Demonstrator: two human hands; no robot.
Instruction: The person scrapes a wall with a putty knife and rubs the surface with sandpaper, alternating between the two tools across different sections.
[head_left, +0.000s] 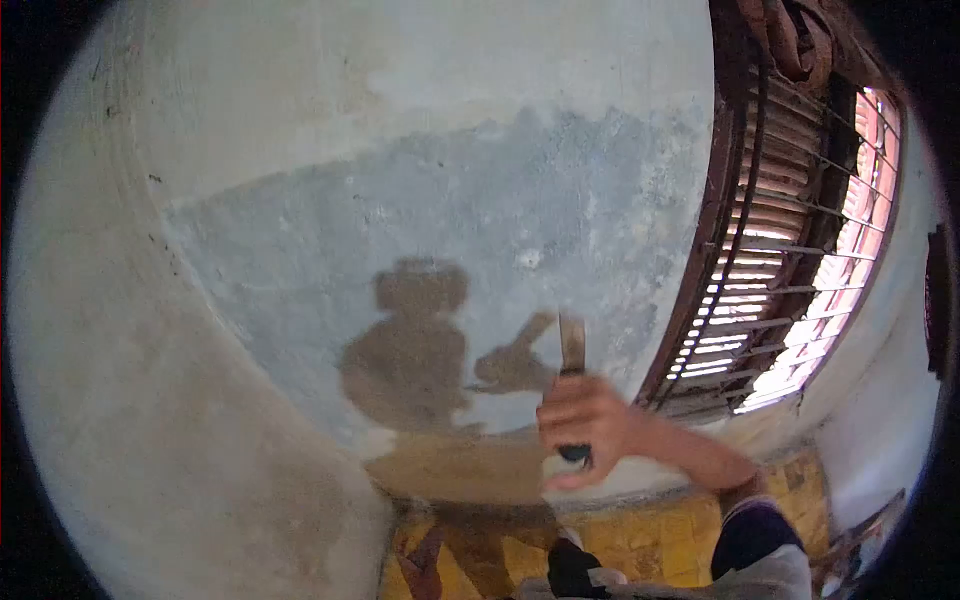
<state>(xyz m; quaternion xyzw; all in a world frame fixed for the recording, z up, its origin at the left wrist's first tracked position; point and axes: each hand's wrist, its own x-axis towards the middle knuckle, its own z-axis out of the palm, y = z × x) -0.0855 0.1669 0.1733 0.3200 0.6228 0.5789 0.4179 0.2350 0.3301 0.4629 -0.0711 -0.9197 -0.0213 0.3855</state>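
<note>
My right hand is raised in front of the wall, its fingers wrapped round the dark handle of a scraper. The metal blade points up, standing out against a grey-blue patch on the pale wall. To the left of the blade lies the shadow of a hand and tool, beside the shadow of a head and body. The hand is slightly blurred. A dark-banded sleeve covers my upper right arm. My left hand is outside the view.
At the right is a window with slats and metal bars, with brown cloth above it. Below spreads a yellow tiled floor. Another bare wall meets the patched one at the left. Some items lie at the lower right edge.
</note>
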